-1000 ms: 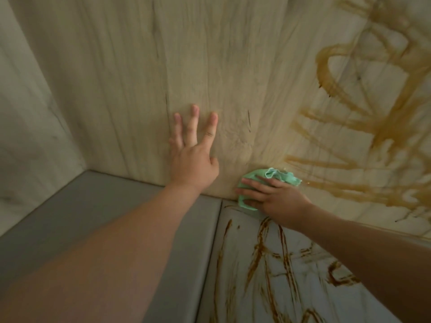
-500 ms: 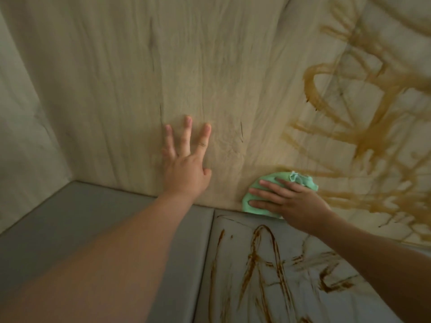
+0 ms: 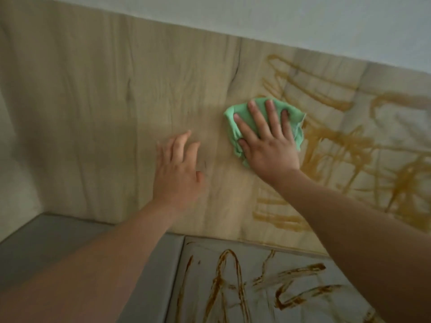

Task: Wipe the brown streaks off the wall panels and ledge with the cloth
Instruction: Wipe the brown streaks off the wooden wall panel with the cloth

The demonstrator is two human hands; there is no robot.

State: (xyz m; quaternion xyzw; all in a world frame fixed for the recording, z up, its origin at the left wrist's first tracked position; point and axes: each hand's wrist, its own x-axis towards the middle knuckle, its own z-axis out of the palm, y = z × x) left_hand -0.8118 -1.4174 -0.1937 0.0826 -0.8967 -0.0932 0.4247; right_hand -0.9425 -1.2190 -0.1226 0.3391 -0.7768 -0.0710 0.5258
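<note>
A pale wood-grain wall panel (image 3: pixel 98 117) fills the view. Brown streaks (image 3: pixel 345 145) cover its right part. My right hand (image 3: pixel 265 141) presses a crumpled green cloth (image 3: pixel 295 117) flat against the panel, fingers straight, at the left border of the streaks. My left hand (image 3: pixel 177 169) lies against the unstained wood to the left of the cloth, fingers relaxed and blurred. Below, the marbled ledge (image 3: pixel 331 299) carries darker brown streaks (image 3: pixel 224 280).
A grey ledge section (image 3: pixel 53 241) lies at the lower left, beside the streaked part. A side wall (image 3: pixel 9 164) closes the corner on the left. White wall (image 3: pixel 303 22) runs above the panel's top edge.
My right hand has carried the cloth up from the foot of the panel to mid-height. The left hand has also risen on the wall, and the view has tilted upward.
</note>
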